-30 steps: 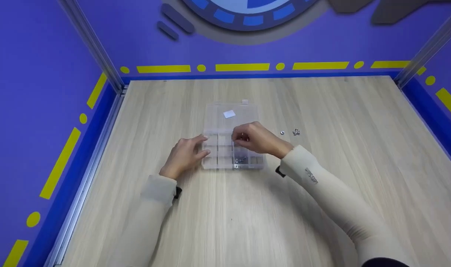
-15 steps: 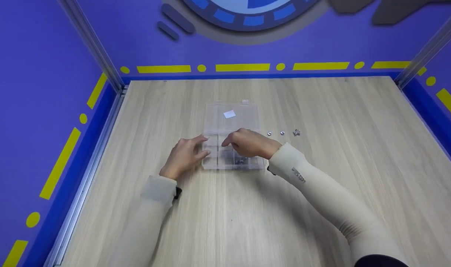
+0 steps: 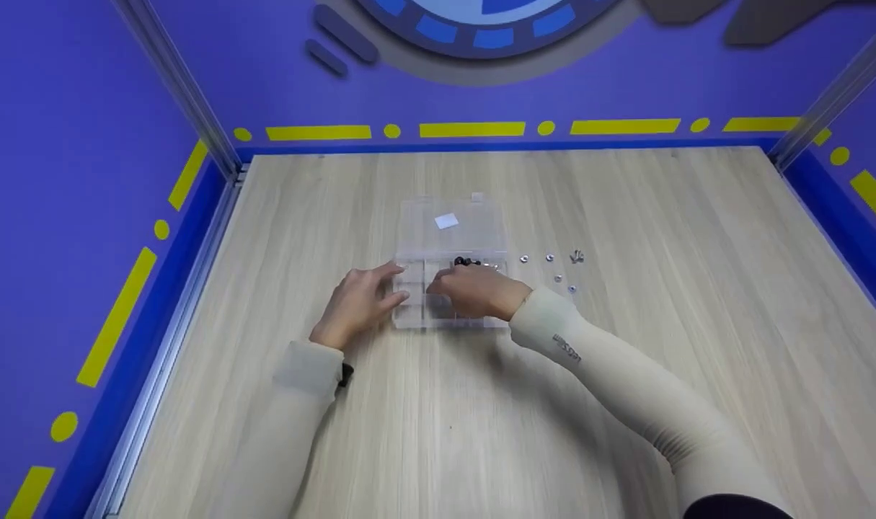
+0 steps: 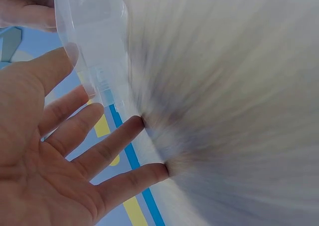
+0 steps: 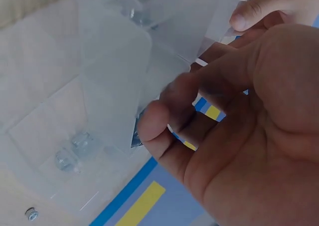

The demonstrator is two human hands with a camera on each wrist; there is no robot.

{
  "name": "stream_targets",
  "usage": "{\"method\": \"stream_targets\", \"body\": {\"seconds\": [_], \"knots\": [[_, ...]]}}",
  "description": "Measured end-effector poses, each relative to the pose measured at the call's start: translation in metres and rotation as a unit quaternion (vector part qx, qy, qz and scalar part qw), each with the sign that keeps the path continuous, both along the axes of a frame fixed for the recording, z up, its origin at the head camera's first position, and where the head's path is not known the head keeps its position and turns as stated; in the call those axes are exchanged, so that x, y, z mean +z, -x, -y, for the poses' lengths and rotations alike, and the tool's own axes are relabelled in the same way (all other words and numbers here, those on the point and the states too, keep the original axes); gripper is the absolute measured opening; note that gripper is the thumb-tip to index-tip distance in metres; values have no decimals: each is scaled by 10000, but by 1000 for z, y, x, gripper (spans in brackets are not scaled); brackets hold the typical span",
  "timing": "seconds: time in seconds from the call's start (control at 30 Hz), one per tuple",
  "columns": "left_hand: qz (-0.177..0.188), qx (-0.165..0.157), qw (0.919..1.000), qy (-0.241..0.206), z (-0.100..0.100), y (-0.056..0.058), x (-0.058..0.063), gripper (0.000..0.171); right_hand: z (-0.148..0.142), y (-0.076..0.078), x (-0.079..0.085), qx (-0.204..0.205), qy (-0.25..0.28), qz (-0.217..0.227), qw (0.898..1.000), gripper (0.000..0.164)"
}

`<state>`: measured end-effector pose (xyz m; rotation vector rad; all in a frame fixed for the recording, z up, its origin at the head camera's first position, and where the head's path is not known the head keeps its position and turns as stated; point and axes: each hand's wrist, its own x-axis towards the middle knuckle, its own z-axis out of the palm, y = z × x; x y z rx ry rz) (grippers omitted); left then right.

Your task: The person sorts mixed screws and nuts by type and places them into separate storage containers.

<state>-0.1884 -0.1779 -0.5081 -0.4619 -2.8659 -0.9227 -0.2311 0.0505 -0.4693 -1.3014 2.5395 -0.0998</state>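
The right hand [image 3: 474,290] is nearer the front of the box [image 3: 409,324] than a moment ago. This exposes dark pieces [image 3: 461,261] at the back compartments and two nearer metal parts [image 3: 558,278] right of the box; the work appears centred on the middle compartments. Right fingers are curled, tips close together; whether they hold a part cannot be told. The left hand [image 3: 358,303], fingers apart, is at the box's left edge. The box lies on the table [image 3: 322,209], lid [image 3: 416,234] open behind.
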Motion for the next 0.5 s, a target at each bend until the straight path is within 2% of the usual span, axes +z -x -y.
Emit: {"method": "stream_targets", "body": {"seconds": [0.37, 0.5], "knots": [[90, 68, 9999, 37, 0, 0, 0, 42, 1, -1, -7, 153, 144, -455, 9987, 28], [163, 87, 9998, 42, 0, 1, 0, 43, -3, -1, -6, 94, 321, -320, 9989, 34]]}}
